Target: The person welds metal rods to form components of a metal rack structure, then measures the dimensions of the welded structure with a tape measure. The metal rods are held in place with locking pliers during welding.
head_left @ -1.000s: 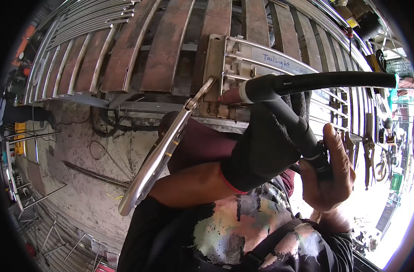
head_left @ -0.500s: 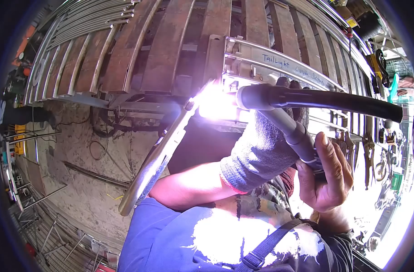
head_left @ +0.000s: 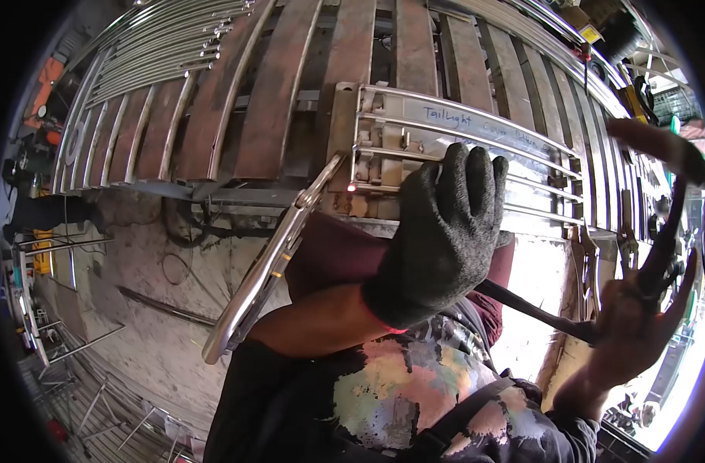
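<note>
My left hand (head_left: 445, 231), in a dark knit glove, lies flat with its fingers stretched over a steel rod frame (head_left: 414, 127) marked "Taillight". A small weld spot (head_left: 351, 187) glows orange at the frame's near left corner. Shiny locking pliers (head_left: 264, 270) are clamped on that corner, their handles pointing down toward me. My bare right hand (head_left: 630, 324), blurred, is off to the right and grips the black welding torch (head_left: 665, 231). The torch's hose (head_left: 534, 307) runs back under my left wrist.
The frame lies on a rusty slatted steel table (head_left: 275, 100). Bent steel rods (head_left: 160, 54) are stacked at its far left. More pliers (head_left: 626, 239) hang at the table's right edge. Below left is a concrete floor (head_left: 136, 309) with cables and metal racks.
The welding arc has gone out, leaving a glowing spot. My right hand has swung the torch away to the right. My left hand has let go of the torch neck and spread over the frame.
</note>
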The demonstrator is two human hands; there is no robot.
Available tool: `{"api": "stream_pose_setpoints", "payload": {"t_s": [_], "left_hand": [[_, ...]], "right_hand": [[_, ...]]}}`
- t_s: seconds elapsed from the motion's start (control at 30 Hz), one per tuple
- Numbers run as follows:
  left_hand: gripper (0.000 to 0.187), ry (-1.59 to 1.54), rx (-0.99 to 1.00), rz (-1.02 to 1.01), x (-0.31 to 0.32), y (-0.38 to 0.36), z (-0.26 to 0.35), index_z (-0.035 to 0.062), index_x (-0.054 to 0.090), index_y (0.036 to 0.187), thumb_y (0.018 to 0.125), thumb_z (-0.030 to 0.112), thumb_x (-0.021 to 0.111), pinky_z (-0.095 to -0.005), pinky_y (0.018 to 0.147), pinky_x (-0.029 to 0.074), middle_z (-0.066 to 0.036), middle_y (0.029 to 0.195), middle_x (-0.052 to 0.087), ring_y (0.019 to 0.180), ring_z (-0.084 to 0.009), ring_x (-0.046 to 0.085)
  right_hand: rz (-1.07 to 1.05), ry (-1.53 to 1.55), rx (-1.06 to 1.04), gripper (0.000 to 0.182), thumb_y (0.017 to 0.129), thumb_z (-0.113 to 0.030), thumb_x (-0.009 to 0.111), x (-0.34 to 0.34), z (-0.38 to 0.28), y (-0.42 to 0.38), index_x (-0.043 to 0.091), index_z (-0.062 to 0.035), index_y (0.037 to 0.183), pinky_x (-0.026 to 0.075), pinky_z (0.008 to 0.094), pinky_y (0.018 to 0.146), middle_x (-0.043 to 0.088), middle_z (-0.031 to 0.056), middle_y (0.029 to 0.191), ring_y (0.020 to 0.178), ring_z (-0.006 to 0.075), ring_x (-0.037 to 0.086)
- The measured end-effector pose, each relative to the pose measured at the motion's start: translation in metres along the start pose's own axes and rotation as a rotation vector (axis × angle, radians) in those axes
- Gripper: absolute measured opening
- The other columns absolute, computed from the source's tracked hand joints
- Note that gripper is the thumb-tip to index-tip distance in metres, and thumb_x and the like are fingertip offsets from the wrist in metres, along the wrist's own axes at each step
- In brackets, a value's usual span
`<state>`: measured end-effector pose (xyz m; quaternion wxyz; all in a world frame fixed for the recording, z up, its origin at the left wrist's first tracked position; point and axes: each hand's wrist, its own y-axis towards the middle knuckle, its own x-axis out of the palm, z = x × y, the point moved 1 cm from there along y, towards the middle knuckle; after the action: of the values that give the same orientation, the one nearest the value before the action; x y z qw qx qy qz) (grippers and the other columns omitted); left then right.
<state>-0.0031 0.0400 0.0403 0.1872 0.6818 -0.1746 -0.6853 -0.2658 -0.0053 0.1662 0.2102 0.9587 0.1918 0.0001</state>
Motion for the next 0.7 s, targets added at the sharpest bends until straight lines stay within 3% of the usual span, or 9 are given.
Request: {"api": "stream_pose_setpoints", "payload": {"t_s": [0.03,0.07,0.27,0.3,0.33,0.4,0.47,0.57,0.7], "left_hand": [[0.089,0.034,0.004,-0.009,-0.001,0.001,0.0,0.0064,0.058,0.152,0.086,0.066,0.067,-0.0603,0.109,0.041,-0.016,0.149,0.053,0.138,-0.0376,0.049],[0.09,0.008,-0.004,-0.004,-0.001,0.001,-0.002,0.0065,0.057,0.152,0.085,0.067,0.067,-0.0606,0.109,0.04,-0.016,0.149,0.054,0.138,-0.0372,0.049],[0.093,-0.187,-0.09,-0.169,-0.032,0.018,0.001,0.0054,0.057,0.15,0.091,0.077,0.054,-0.0591,0.114,0.037,-0.014,0.147,0.055,0.136,-0.0342,0.05],[0.098,-0.227,-0.024,-0.101,-0.032,0.023,0.001,-0.0008,0.057,0.149,0.09,0.078,0.053,-0.0579,0.118,0.034,-0.02,0.142,0.058,0.135,-0.0383,0.048],[0.099,-0.302,0.001,-0.092,-0.037,0.032,0.005,-0.0006,0.056,0.15,0.091,0.079,0.053,-0.0586,0.118,0.033,-0.02,0.141,0.058,0.135,-0.0395,0.048],[0.103,-0.248,0.03,-0.041,-0.039,0.05,0.018,-0.0006,0.052,0.154,0.089,0.08,0.054,-0.0595,0.12,0.031,-0.023,0.149,0.056,0.141,-0.0416,0.046],[0.106,-0.236,0.022,-0.118,-0.039,0.068,0.025,-0.0014,0.045,0.159,0.09,0.079,0.054,-0.0598,0.126,0.023,-0.024,0.165,0.044,0.155,-0.0435,0.033],[0.104,-0.23,0.076,-0.081,-0.024,0.083,0.02,-0.0033,0.047,0.157,0.09,0.076,0.054,-0.0586,0.127,0.02,-0.024,0.161,0.049,0.152,-0.0443,0.035],[0.102,-0.192,0.139,-0.114,-0.003,0.083,0.016,0.0005,0.054,0.152,0.089,0.081,0.051,-0.056,0.125,0.023,-0.019,0.152,0.053,0.147,-0.0408,0.04]], "right_hand": [[-0.144,0.133,-0.002,0.064,0.108,-0.006,0.053,-0.04,-0.008,0.004,0.027,-0.0051,0.167,0.045,0.0223,0.059,0.062,0.0227,0.131,0.072,0.0142,0.053],[-0.114,0.19,-0.015,0.064,0.108,-0.007,0.054,-0.059,-0.019,0.003,0.028,-0.0047,0.166,0.044,0.0225,0.058,0.062,0.0222,0.129,0.071,0.0141,0.053],[0.328,-0.123,-0.163,0.061,0.108,-0.009,0.056,-0.116,-0.065,-0.005,0.032,-0.0019,0.164,0.043,0.0232,0.054,0.063,0.0191,0.117,0.065,0.0135,0.053],[0.364,-0.164,-0.167,0.06,0.108,-0.009,0.056,-0.12,-0.067,-0.004,0.033,-0.0015,0.163,0.043,0.0234,0.054,0.063,0.0186,0.115,0.064,0.0134,0.053],[0.395,-0.2,-0.17,0.06,0.108,-0.01,0.057,-0.124,-0.067,-0.004,0.034,-0.001,0.163,0.043,0.0235,0.053,0.063,0.0181,0.113,0.063,0.0133,0.053],[0.438,-0.245,-0.165,0.059,0.108,-0.01,0.057,-0.129,-0.062,0.0,0.035,-0.0001,0.162,0.042,0.0238,0.052,0.064,0.0171,0.108,0.061,0.0131,0.054],[0.467,-0.273,-0.148,0.058,0.108,-0.011,0.058,-0.13,-0.053,0.007,0.037,0.0008,0.161,0.042,0.024,0.05,0.064,0.0161,0.104,0.059,0.0129,0.054],[0.482,-0.267,-0.108,0.057,0.108,-0.012,0.059,-0.116,-0.035,0.017,0.039,0.0022,0.16,0.041,0.0244,0.048,0.064,0.0146,0.098,0.056,0.0126,0.054],[0.456,-0.186,-0.02,0.056,0.109,-0.014,0.061,-0.104,-0.004,0.034,0.042,0.004,0.158,0.04,0.0249,0.046,0.065,0.0126,0.09,0.052,0.0122,0.054]]}}
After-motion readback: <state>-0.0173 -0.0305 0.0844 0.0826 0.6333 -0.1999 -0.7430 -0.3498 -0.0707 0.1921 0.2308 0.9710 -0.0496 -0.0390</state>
